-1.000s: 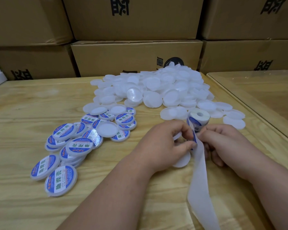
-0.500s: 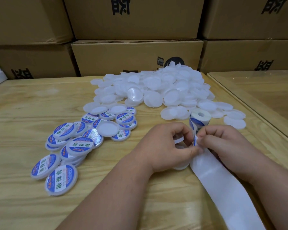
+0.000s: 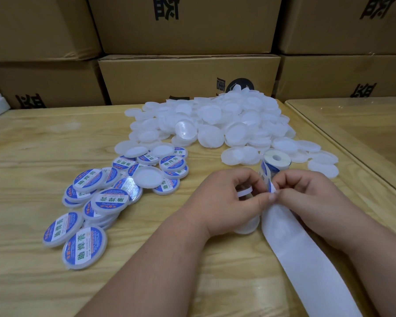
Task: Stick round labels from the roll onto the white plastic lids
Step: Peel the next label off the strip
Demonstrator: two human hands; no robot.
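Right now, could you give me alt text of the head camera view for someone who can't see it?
Two hands, the left hand holding a white lid and the right hand, peel a round label from a roll over a wooden table, between labelled lids and a plain pile.

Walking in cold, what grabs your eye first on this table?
Probably the big heap of plain white lids piled at the back against the cardboard boxes, then the spread of blue-labelled lids at front left. In the middle, the hands, left and right, meet at a label roll, with white backing strip trailing toward the viewer.
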